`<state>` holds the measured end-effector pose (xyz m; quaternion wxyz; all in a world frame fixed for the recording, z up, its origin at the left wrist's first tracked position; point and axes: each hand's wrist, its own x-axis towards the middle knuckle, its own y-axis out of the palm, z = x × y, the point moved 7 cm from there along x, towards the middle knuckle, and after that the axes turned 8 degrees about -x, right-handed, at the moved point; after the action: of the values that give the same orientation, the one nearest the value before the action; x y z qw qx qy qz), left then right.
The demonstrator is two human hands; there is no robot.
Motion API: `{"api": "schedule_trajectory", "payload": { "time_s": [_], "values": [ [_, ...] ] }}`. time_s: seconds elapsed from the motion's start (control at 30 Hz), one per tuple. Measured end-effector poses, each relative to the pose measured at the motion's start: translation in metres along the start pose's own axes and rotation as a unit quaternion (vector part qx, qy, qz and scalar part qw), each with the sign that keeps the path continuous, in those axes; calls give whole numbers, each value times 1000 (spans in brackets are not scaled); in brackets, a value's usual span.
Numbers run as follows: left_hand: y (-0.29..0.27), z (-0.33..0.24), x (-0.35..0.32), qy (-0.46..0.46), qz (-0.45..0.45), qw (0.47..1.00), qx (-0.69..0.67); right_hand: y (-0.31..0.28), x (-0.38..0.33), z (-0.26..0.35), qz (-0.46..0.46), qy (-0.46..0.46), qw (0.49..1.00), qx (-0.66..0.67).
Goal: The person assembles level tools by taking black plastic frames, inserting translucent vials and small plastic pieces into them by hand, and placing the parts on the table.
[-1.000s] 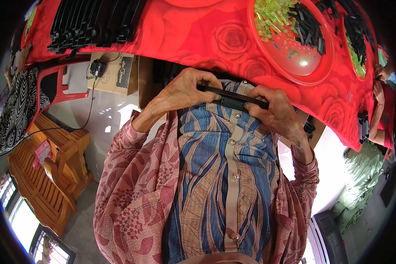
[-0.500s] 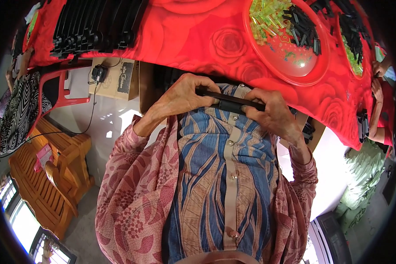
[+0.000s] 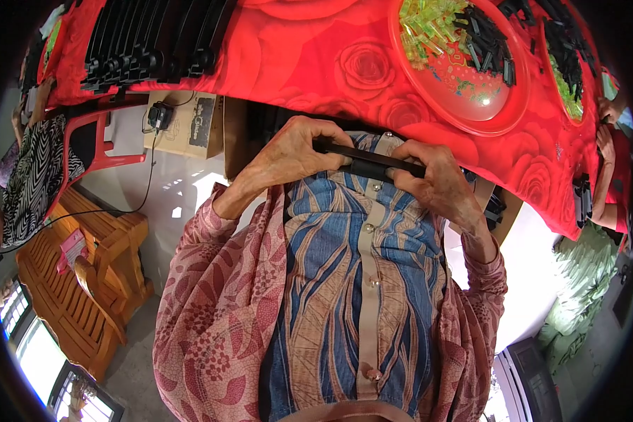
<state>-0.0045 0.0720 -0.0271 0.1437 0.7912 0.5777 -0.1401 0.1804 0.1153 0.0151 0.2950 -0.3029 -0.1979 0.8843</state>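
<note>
Both hands hold one long black plastic bar (image 3: 368, 160) level in front of my chest, just under the edge of the red rose-patterned tablecloth (image 3: 316, 63). My left hand (image 3: 288, 151) grips its left end, fingers curled over the top. My right hand (image 3: 439, 183) grips its right end. The middle of the bar shows between them; its ends are hidden in my fists.
A round red tray (image 3: 464, 63) holds green and black small parts. A row of black bars (image 3: 155, 42) lies on the cloth at left. A cardboard box (image 3: 186, 126), a red plastic chair (image 3: 91, 133) and a wooden bench (image 3: 77, 281) stand below. Another person's arm (image 3: 608, 183) is at right.
The hands and the black bar stay held the same way; they have shifted only slightly in the view.
</note>
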Motion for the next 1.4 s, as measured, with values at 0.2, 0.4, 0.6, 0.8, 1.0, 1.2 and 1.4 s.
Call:
{"api": "schedule_trajectory", "payload": {
  "time_s": [0.2, 0.4, 0.6, 0.8, 1.0, 1.2, 1.4],
  "values": [
    [4, -8, -4, 5, -3, 999, 35, 3, -2, -2, -16, -5, 1000, -18],
    [4, -3, -4, 55, -41, 996, 58, 5, -1, -3, -8, -34, 998, -54],
    [5, 1, -4, 58, -68, 993, 82, 7, 1, -9, -27, -49, 997, -54],
    [6, 5, 2, 22, -26, 999, 14, 4, 2, -13, -20, -41, 999, -1],
    [4, 4, 6, -70, 29, 996, -41, 6, 1, -17, 118, 111, 982, 98],
    [5, 4, 7, -99, 45, 994, -32, 9, 8, -25, 57, 5, 990, 131],
    [6, 7, 7, -85, 49, 994, -42, 9, 7, -20, 43, 1, 989, 140]
  ]
}}
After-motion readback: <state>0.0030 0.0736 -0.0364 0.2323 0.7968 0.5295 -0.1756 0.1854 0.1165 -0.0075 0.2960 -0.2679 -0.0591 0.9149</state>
